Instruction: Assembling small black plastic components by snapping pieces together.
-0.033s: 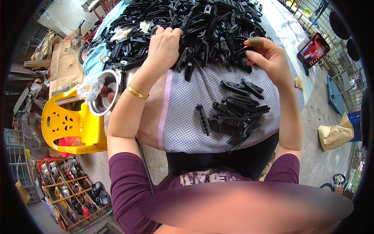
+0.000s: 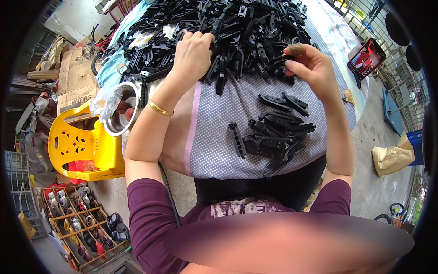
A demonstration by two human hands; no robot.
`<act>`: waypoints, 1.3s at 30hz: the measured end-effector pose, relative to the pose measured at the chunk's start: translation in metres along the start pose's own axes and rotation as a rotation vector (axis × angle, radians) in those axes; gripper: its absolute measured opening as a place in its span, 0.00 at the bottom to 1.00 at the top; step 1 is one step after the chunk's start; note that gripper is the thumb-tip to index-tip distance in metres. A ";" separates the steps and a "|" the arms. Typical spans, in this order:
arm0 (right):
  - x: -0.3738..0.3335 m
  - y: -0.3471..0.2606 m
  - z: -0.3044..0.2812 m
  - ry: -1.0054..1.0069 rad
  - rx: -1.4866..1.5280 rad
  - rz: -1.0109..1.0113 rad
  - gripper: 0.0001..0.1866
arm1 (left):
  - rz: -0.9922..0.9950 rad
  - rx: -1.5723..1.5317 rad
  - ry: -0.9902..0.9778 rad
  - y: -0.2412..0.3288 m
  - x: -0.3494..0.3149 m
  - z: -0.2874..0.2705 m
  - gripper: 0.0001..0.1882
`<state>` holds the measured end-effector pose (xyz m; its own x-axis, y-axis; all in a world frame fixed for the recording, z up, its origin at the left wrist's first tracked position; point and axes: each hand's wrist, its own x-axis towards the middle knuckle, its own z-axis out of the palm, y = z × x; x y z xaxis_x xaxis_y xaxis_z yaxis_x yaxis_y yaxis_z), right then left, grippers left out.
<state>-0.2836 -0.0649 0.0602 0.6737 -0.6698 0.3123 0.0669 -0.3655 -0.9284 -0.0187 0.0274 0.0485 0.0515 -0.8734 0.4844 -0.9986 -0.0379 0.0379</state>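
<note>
A big heap of black plastic parts [image 2: 246, 27] covers the far side of the cloth-covered table. At its near edge, left of centre, my left hand [image 2: 191, 57] is closed with its fingertips curled among the parts; what they hold, if anything, is hidden. My right hand [image 2: 315, 68], at the heap's right, pinches one slim black plastic part [image 2: 282, 59] between thumb and fingers. A brownish wrap [image 2: 297, 49] covers one of its fingertips. Nearer to me, a smaller pile of similar long black parts [image 2: 278, 132] lies on the dotted grey cloth [image 2: 212, 132].
Left of the table, a steel bowl [image 2: 132, 123] with a plastic bag sits by a yellow plastic chair [image 2: 107, 146]. A shoe rack [image 2: 68, 219] stands at lower left. To the right are a phone on a stand [image 2: 366, 59] and a tan sack [image 2: 392, 157].
My right hand has shifted slightly left, and the slim black part in it shows more clearly. The left hand has barely moved.
</note>
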 end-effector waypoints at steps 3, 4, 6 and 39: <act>0.000 0.002 0.007 -0.003 0.065 -0.011 0.14 | 0.036 -0.235 0.137 0.011 0.004 0.000 0.13; 0.000 0.004 0.010 0.000 0.089 -0.033 0.14 | -0.002 -0.431 0.184 0.015 0.005 -0.002 0.14; -0.001 0.004 0.014 -0.003 0.128 -0.055 0.14 | 0.059 -0.472 0.253 0.019 0.005 0.000 0.14; -0.003 0.014 0.034 0.074 -0.633 -0.587 0.14 | -0.068 -1.096 -0.112 0.064 -0.016 0.001 0.19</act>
<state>-0.2596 -0.0463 0.0393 0.6077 -0.2924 0.7384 -0.0482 -0.9416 -0.3333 -0.0830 0.0386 0.0422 0.0493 -0.9268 0.3723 -0.4362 0.3154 0.8428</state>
